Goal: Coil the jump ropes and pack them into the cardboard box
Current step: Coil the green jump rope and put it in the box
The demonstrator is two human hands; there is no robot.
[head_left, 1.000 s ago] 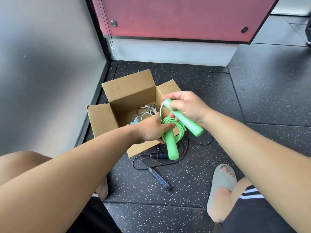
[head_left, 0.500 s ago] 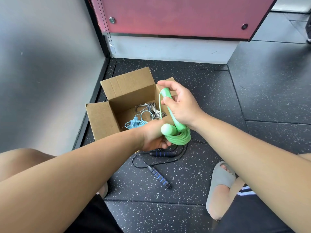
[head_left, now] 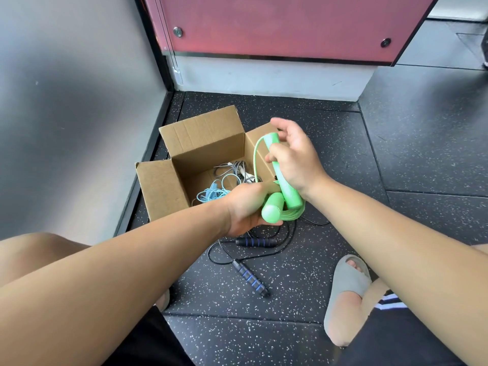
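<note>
A green jump rope (head_left: 273, 211) is held over the near right corner of an open cardboard box (head_left: 203, 133) on the floor. My left hand (head_left: 245, 207) grips its coiled cord and one handle, whose end faces me. My right hand (head_left: 293, 159) holds the other green handle, which stands nearly upright, with a loop of cord arching from its top. Inside the box lie a light blue rope (head_left: 211, 192) and a grey one (head_left: 235, 167). A black rope with blue-striped handles (head_left: 250, 280) lies loose on the floor in front of the box.
The box sits in a corner between a grey wall (head_left: 66, 101) on the left and a red panel (head_left: 277, 25) behind. My feet in grey slides (head_left: 346, 281) rest on the speckled black floor mats near the black rope.
The green handle in my right hand has swung from slanted to nearly upright. The left-hand handle has turned its end toward me, and both hands have shifted slightly toward the box.
</note>
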